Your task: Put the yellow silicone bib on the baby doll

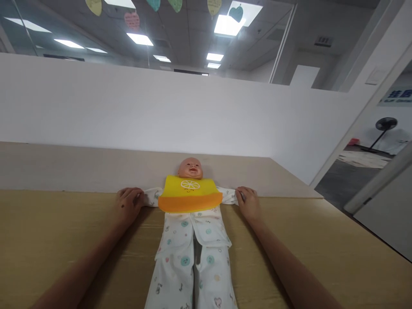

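A baby doll (190, 168) lies on its back on the wooden table, head toward the wall. It wears a white printed top and trousers (180, 257), with a yellow bib (191, 189) over the chest. The bib has an orange pocket along its lower edge and a lemon-slice print. My left hand (128, 204) is closed at the end of the doll's sleeve on the left side. On the right side, my right hand (247, 204) pinches the end of the other sleeve. Both sleeves are stretched out sideways. The doll's feet are out of view.
The wooden table (58, 240) meets a paler board (80, 167) at the back, against a white wall (135, 107). Glass with leaf-shaped paper cutouts rises above. At the right, a doorway shows a black standing fan (386, 124).
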The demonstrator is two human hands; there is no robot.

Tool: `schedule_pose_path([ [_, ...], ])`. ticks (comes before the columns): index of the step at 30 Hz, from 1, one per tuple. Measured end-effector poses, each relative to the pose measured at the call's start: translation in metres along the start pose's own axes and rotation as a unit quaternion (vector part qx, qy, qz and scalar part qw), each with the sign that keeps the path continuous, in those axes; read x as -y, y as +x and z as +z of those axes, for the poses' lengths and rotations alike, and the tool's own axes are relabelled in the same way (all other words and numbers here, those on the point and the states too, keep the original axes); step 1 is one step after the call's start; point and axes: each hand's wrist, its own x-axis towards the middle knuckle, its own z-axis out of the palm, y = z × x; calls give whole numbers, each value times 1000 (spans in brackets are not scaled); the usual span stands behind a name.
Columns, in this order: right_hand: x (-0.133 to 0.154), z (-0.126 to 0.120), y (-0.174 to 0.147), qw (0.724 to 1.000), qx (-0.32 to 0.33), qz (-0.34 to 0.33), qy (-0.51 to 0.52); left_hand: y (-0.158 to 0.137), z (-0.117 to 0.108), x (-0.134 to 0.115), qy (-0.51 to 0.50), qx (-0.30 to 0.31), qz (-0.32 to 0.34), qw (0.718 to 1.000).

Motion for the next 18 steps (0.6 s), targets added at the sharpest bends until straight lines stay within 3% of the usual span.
schedule_pose_path([
  [5,14,-3,-12,997,-14,-34,-63,-14,-5,-12,35,-18,55,998],
  [13,62,-23,-53,995,18,-66,-70,-57,-25,-43,13,42,108,993],
  [18,91,-45,-86,990,126,-53,17,-95,-44,-81,-15,85,96,992],
])
